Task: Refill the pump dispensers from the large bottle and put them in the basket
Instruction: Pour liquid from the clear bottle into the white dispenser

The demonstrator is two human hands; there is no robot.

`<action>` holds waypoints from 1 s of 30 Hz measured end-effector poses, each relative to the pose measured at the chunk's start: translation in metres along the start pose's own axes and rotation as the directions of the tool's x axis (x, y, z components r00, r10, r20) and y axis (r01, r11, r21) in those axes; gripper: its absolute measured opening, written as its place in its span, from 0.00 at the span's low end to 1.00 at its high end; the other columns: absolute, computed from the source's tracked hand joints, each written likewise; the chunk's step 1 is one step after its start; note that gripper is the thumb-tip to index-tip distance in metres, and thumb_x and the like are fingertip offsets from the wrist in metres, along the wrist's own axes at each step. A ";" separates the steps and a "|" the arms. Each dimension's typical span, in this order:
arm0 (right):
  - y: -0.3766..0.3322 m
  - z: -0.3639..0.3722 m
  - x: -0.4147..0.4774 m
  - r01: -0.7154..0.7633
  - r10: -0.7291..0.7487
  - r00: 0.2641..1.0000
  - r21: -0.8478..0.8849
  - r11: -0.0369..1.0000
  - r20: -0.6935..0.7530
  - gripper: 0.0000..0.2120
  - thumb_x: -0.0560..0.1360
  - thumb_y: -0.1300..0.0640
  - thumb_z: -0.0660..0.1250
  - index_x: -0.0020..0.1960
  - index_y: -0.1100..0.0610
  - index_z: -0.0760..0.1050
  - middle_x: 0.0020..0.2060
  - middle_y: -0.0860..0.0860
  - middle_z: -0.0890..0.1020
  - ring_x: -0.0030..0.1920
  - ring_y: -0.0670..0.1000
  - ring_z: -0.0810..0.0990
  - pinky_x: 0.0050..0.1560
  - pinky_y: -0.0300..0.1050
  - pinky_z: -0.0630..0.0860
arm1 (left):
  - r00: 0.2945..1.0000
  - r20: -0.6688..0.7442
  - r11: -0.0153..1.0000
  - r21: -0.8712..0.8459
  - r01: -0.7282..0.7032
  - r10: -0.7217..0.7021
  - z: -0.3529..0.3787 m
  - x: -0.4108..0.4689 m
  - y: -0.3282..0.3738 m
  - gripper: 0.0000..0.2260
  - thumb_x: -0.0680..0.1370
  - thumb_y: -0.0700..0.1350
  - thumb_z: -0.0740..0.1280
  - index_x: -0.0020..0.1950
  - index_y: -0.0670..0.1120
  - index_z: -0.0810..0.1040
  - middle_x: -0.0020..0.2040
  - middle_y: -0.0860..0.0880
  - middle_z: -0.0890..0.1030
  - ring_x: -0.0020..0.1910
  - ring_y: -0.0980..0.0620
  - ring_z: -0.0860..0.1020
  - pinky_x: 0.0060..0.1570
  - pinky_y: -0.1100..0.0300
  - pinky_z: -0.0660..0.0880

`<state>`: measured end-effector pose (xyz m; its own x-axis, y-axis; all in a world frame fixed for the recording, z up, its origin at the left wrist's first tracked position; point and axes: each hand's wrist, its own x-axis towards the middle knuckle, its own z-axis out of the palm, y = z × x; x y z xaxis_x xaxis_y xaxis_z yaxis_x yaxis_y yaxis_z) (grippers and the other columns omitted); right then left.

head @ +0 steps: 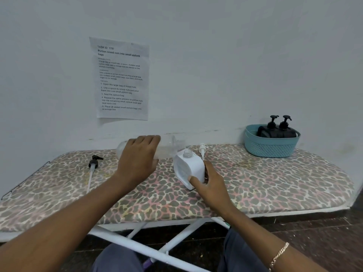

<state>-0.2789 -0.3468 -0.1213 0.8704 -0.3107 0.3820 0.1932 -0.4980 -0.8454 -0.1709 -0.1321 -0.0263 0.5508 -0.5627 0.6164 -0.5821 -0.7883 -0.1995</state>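
Note:
My left hand (140,157) grips a large clear bottle (169,147) held on its side, its mouth pointing right toward the open neck of a white dispenser bottle (188,166). My right hand (209,180) holds that white bottle upright on the ironing board (275,179), thumb on its front, fingers behind. A white pump head (202,150) lies just behind the white bottle. A black pump head with a long tube (93,165) lies at the left of the board. Two black pump dispensers (278,128) stand in the teal basket (272,145) at the back right.
The board has a leopard-print cover and stands against a pale wall with a printed sheet (121,79) taped to it. White metal legs (157,242) cross below the board, over a dark floor. My knees show at the bottom edge.

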 end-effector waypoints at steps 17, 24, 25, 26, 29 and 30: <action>-0.001 0.000 0.000 0.001 -0.001 1.000 0.013 1.000 0.000 0.24 0.79 0.49 0.72 0.72 0.43 0.68 0.56 0.39 0.79 0.52 0.36 0.80 0.46 0.40 0.81 | 0.702 0.059 0.488 -0.678 0.550 -0.710 0.043 -0.018 -0.028 0.26 0.74 0.47 0.79 0.59 0.40 0.66 0.53 0.40 0.78 0.50 0.39 0.79 0.42 0.53 0.71; -0.001 0.000 0.000 0.000 0.000 1.000 0.007 1.000 -0.006 0.24 0.78 0.50 0.72 0.71 0.44 0.69 0.56 0.39 0.79 0.53 0.37 0.80 0.46 0.39 0.81 | 0.725 0.053 0.509 -0.677 0.532 -0.687 0.050 -0.018 -0.016 0.27 0.74 0.48 0.80 0.58 0.41 0.65 0.52 0.44 0.74 0.48 0.43 0.75 0.40 0.56 0.68; -0.001 0.000 0.000 -0.002 0.002 1.000 0.012 1.000 -0.006 0.24 0.78 0.50 0.72 0.71 0.44 0.69 0.56 0.39 0.79 0.53 0.37 0.80 0.46 0.39 0.81 | 0.729 0.054 0.511 -0.677 0.530 -0.683 0.050 -0.017 -0.015 0.27 0.73 0.48 0.80 0.58 0.41 0.65 0.52 0.44 0.74 0.48 0.44 0.75 0.40 0.56 0.68; -0.001 0.000 0.000 -0.003 0.003 1.000 0.017 1.000 -0.006 0.24 0.78 0.50 0.72 0.71 0.44 0.69 0.56 0.39 0.79 0.53 0.37 0.80 0.47 0.41 0.82 | 0.732 0.058 0.513 -0.675 0.529 -0.678 0.051 -0.016 -0.015 0.27 0.73 0.48 0.80 0.58 0.41 0.65 0.53 0.44 0.74 0.49 0.44 0.74 0.39 0.56 0.68; -0.001 -0.001 0.000 -0.006 0.006 1.000 0.015 1.000 -0.002 0.25 0.78 0.49 0.72 0.72 0.45 0.69 0.57 0.40 0.80 0.53 0.40 0.80 0.48 0.44 0.82 | 0.736 0.085 0.513 -0.664 0.544 -0.672 0.052 -0.012 -0.016 0.26 0.74 0.48 0.79 0.58 0.41 0.65 0.53 0.43 0.74 0.49 0.43 0.74 0.37 0.57 0.66; -0.001 -0.001 0.000 -0.006 0.006 1.000 0.016 1.000 0.001 0.25 0.78 0.49 0.72 0.72 0.45 0.69 0.57 0.39 0.79 0.53 0.39 0.80 0.48 0.44 0.82 | 0.733 0.091 0.508 -0.663 0.549 -0.674 0.052 -0.011 -0.017 0.26 0.74 0.48 0.79 0.59 0.41 0.66 0.54 0.43 0.74 0.49 0.43 0.74 0.38 0.56 0.67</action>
<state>-0.2794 -0.3467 -0.1198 0.8719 -0.3130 0.3767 0.1953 -0.4833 -0.8534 -0.1360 -0.1254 -0.0698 0.8504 0.0961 0.5173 -0.3901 -0.5445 0.7425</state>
